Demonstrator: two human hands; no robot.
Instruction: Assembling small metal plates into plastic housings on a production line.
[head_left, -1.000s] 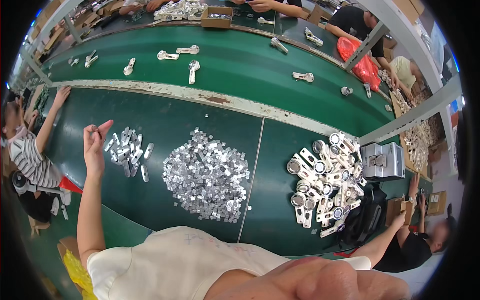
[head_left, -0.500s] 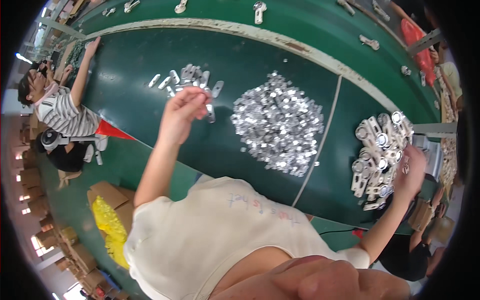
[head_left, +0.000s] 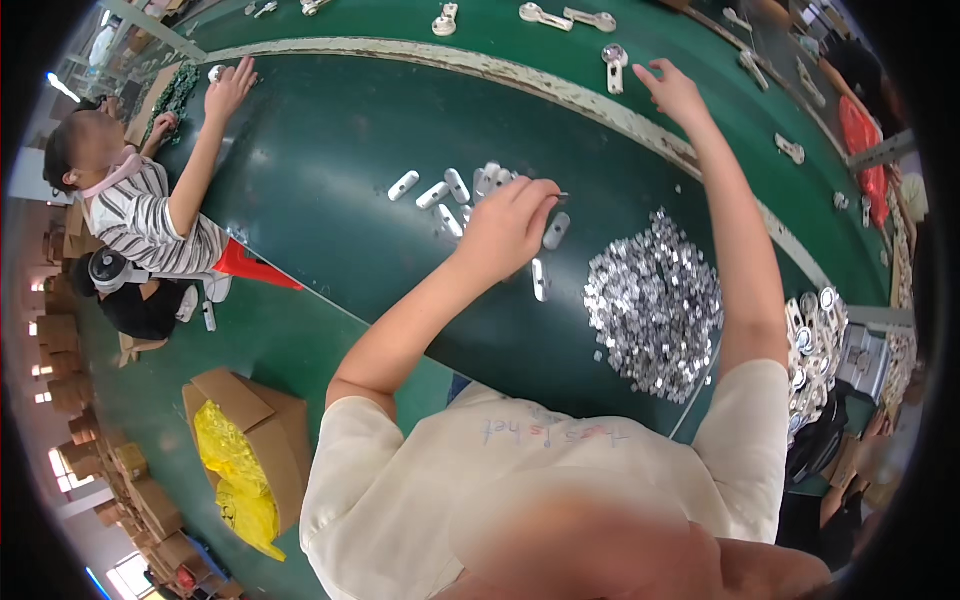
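My left hand [head_left: 508, 228] hovers over a small cluster of white oblong parts [head_left: 455, 190] on the dark green table [head_left: 330, 160]. Its fingers are pinched on a small thin metal piece that sticks out at the fingertips. My right hand [head_left: 673, 92] is stretched far forward with fingers apart, over the pale strip at the edge of the green conveyor belt [head_left: 520, 45]. It is empty and just right of a metal bracket part [head_left: 612, 60]. A heap of small silvery pieces [head_left: 655, 305] lies between my arms.
A pile of larger white and metal assemblies [head_left: 815, 340] sits at the right. A co-worker in a striped shirt [head_left: 140, 215] reaches a hand [head_left: 230, 85] onto the table at left. A cardboard box with a yellow bag [head_left: 240, 460] stands on the floor. More brackets [head_left: 560, 15] ride the belt.
The view has swung and tilted. My left hand has dropped onto the white parts and pinched shut. My right hand has left the right pile and reached up to the belt edge.
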